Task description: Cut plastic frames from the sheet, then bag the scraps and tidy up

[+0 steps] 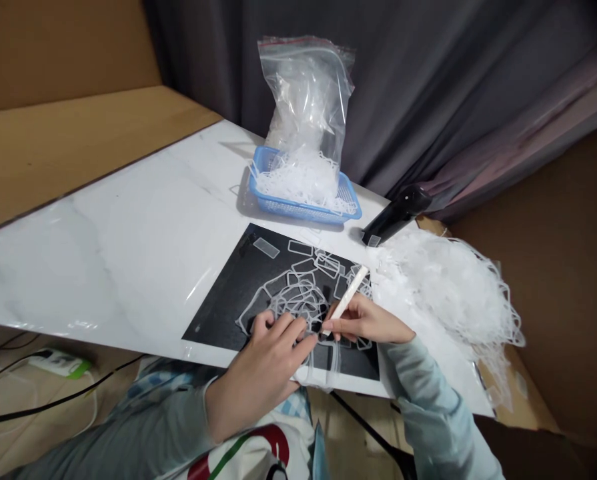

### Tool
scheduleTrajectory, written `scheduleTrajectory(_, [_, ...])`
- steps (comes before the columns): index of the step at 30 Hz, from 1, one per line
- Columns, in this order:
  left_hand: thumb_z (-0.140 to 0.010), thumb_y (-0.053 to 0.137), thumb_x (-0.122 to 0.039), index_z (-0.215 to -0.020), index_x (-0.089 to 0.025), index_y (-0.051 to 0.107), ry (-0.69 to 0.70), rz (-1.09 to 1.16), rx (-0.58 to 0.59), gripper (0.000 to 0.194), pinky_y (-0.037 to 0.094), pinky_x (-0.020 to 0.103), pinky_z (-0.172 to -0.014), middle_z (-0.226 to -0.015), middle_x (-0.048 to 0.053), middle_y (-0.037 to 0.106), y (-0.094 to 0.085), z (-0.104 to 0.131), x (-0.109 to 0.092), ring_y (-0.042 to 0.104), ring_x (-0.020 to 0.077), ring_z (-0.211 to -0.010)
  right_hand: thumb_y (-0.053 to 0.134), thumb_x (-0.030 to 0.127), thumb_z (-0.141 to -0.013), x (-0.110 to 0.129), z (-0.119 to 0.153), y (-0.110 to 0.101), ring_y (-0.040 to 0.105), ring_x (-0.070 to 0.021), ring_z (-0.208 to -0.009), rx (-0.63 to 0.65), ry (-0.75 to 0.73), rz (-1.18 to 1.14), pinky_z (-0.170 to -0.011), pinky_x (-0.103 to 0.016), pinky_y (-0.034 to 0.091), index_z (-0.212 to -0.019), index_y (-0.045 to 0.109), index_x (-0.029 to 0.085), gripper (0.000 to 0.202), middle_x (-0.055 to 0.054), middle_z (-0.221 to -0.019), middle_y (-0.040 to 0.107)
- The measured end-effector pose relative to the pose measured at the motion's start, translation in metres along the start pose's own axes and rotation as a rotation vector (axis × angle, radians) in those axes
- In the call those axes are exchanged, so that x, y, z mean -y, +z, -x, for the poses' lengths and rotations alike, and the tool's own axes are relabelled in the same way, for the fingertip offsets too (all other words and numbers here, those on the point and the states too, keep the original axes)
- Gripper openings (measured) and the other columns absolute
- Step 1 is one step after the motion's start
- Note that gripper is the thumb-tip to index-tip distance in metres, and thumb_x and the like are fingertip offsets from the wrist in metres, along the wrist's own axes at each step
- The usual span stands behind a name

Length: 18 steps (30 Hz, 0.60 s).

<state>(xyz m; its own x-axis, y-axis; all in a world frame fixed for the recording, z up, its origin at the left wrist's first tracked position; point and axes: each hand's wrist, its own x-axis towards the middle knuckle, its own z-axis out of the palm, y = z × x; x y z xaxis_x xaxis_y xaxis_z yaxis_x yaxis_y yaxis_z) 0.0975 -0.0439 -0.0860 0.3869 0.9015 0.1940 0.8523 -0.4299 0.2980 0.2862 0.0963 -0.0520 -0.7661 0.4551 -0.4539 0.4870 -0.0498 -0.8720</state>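
My right hand (358, 319) is closed around a slim white pen-shaped tool (349, 293). Its lower end points down beside my left index finger, and I cannot tell what the tip is like. My left hand (273, 347) lies at the near edge of a black mat (218, 307), fingers bent, with index finger and thumb closed on a translucent plastic strip (336, 360). Part of that strip hangs over the front edge. Just beyond my fingertips is a tangled heap of clear plastic frames (301, 297), some rectangular. A flat frosted rectangle (267, 248) rests on the mat's far left.
A blue basket (303, 212) at the back holds white plastic pieces and a clear zip bag (308, 93). Right of it lies a black cylindrical object (397, 215). A large heap of translucent strips (448, 287) spreads over the right side of the white marbled table (103, 253).
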Motion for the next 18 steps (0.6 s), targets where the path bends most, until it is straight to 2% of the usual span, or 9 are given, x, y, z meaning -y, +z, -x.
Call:
scheduleTrajectory(7, [-0.071,0.081,-0.024,-0.11,-0.021,0.053,-0.007,0.04,-0.014,0.047,0.031,0.043,-0.083,-0.107,0.004,0.058,0.002,0.0,0.0,0.049,0.0255,-0.1,0.07,0.044,-0.083,0.008,0.004,-0.001,0.041,-0.0038,-0.042,0.054,0.046,0.086,-0.036,-0.014,0.029,-0.077,0.07,0.015,0.03,0.004,-0.054,0.057])
scheduleTrajectory(11, [-0.071,0.08,-0.023,-0.108,-0.021,0.054,-0.01,0.038,-0.017,0.045,0.031,0.043,-0.082,-0.106,0.004,0.058,0.002,-0.002,0.0,0.049,0.0256,-0.099,0.068,0.036,-0.085,0.015,0.007,0.0,0.042,-0.0041,-0.042,0.061,0.05,0.13,-0.036,-0.012,0.032,-0.077,0.069,0.015,0.022,0.005,-0.053,0.055])
scheduleTrajectory(18, [-0.072,0.079,-0.023,-0.108,-0.021,0.055,-0.02,0.047,-0.023,0.043,0.03,0.043,-0.084,-0.106,0.004,0.058,0.005,-0.002,0.0,0.051,0.0258,-0.1,0.065,0.033,-0.085,0.016,0.013,-0.001,0.043,-0.0046,-0.041,0.088,0.05,0.159,-0.036,-0.013,0.033,-0.076,0.067,0.016,0.02,0.005,-0.052,0.054])
